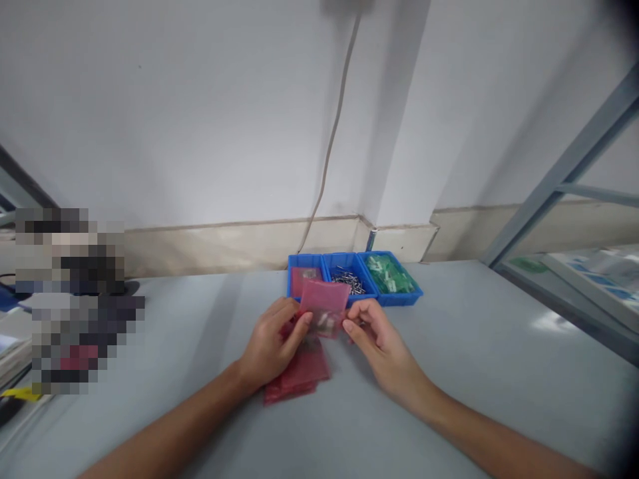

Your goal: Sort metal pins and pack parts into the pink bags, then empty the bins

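My left hand (pixel 272 342) and my right hand (pixel 372 336) both pinch a small pink see-through bag (pixel 324 306), held upright just above the table. Small pale parts show inside the bag near its bottom. The left fingers grip its left edge, the right fingers its lower right corner. Under my left hand lies a stack of more pink bags (pixel 299 376) flat on the table. Right behind the held bag stand three blue trays: the left blue tray (pixel 293 276) with pink bags, the middle blue tray (pixel 349 265) with small metal parts, the right blue tray (pixel 412 293) with green parts.
The grey table (pixel 474 352) meets a white wall with a hanging grey cable (pixel 332 133). A blurred-out area with dark objects sits at the left edge (pixel 74 299). A grey metal frame (pixel 559 179) and a shelf with packages stand at the right.
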Demonstrator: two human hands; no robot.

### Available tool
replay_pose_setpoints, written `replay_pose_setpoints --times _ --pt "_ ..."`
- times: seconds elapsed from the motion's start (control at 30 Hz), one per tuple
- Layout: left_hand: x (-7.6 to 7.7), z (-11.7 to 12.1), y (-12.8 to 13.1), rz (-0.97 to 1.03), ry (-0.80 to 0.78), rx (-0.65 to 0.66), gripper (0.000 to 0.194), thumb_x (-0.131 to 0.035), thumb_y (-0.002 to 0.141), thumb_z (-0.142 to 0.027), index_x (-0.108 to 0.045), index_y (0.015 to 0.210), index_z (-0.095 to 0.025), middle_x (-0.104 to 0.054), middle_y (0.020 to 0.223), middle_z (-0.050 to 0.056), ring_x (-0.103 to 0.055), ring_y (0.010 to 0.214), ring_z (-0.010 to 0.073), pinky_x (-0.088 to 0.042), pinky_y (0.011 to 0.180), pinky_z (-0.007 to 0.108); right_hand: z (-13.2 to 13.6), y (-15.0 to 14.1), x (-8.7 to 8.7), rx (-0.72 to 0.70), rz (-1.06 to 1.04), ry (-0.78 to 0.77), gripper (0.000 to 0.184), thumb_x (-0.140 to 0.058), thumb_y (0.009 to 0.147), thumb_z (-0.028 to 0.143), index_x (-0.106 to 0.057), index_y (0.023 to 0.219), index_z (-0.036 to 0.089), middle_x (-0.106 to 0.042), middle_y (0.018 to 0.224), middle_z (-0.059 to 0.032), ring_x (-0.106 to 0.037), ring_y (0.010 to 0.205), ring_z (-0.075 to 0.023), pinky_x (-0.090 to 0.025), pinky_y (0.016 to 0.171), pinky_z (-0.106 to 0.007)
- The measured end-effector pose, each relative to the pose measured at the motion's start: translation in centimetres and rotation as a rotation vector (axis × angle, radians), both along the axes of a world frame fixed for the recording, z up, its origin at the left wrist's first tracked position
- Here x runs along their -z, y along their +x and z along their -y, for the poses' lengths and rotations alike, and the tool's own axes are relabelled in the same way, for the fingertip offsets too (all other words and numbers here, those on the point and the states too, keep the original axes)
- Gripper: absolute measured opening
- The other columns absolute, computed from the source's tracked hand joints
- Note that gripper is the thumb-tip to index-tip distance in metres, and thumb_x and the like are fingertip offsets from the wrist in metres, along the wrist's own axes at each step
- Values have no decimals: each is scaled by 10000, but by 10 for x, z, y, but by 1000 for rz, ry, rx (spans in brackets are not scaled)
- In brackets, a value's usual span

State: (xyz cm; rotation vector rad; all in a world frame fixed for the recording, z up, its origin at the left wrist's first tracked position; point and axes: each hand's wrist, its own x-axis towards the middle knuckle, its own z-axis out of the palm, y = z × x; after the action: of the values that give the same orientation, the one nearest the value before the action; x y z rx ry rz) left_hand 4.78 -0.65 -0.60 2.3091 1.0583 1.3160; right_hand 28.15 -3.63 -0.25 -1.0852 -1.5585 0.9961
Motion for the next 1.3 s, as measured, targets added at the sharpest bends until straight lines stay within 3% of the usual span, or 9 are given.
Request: replay_pose_setpoints --times 0.1,0.23,0.47,0.63,0.77,0.9,1.1,1.2,1.3 --pt "0 -1 1 -1 -33 11 311 -519 1099 -297 -499 805 -197 -520 772 -7 -495 750 154 -399 702 283 -1 1 1 -3 -59 -8 194 -592 1064 422 -505 987 267 -611 986 -6 -562 861 -187 -480 783 -312" --pt "0 -2 2 6 -51 7 326 -514 1104 -302 -481 797 -196 -502 762 -16 -472 729 146 -382 688 280 -1 3 -1 1 32 12 157 -578 1070 423 -610 1039 273 -620 968 -5 -574 885 -199 -472 796 -322" --pt "-3 -1 1 -1 -42 38 290 -534 1094 -283 -530 818 -192 -532 785 -2 -517 773 159 -433 719 291 0 5 -1 -12 101 27 248 -533 1081 443 -717 1164 299 -726 1197 -48 -650 1127 -269 -527 868 -369" --pt "-4 -1 1 41 -4 83 179 -557 1074 -251 -664 950 -181 -622 1203 108 -618 1025 207 -535 909 372 -3 6 0 39 96 66 237 -527 1075 389 -727 1160 295 -733 1200 -46 -654 1140 -266 -523 942 -390" --pt "-3 0 -1 24 67 74 156 -587 1050 -261 -733 1058 -206 -427 1583 128 -592 1212 273 -561 945 438 -4 6 -1 70 74 50 184 -576 1037 338 -728 1121 278 -726 1112 -43 -659 1000 -241 -532 871 -366" --pt "-5 2 -3 -24 112 110 218 -555 1057 -263 -770 1061 -228 -297 1708 80 -500 1388 343 -561 943 464 -3 4 -4 59 41 34 136 -614 1016 313 -723 1090 280 -698 1037 -23 -633 924 -217 -519 827 -338" --pt "-10 3 -6 -117 204 144 302 -524 1070 -305 -745 900 -187 -464 1634 106 -428 1454 371 -416 1151 608 -3 6 -4 35 23 50 147 -615 1046 381 -704 1120 292 -689 1105 -26 -631 948 -216 -500 847 -337" --pt "-8 3 -7 -169 227 187 272 -496 1081 -306 -734 1137 -189 -632 1461 136 -457 1432 352 -425 1158 597 -5 7 -2 47 49 129 163 -614 1049 403 -704 1118 286 -670 1155 -45 -627 1056 -238 -492 913 -352" --pt "-5 3 -5 -184 253 194 354 -519 1075 -259 -609 1409 -186 -683 1368 141 -543 1348 310 -474 1130 547 -6 8 -2 91 73 180 183 -606 1051 425 -695 1076 267 -648 1141 -58 -606 1100 -251 -483 950 -359"
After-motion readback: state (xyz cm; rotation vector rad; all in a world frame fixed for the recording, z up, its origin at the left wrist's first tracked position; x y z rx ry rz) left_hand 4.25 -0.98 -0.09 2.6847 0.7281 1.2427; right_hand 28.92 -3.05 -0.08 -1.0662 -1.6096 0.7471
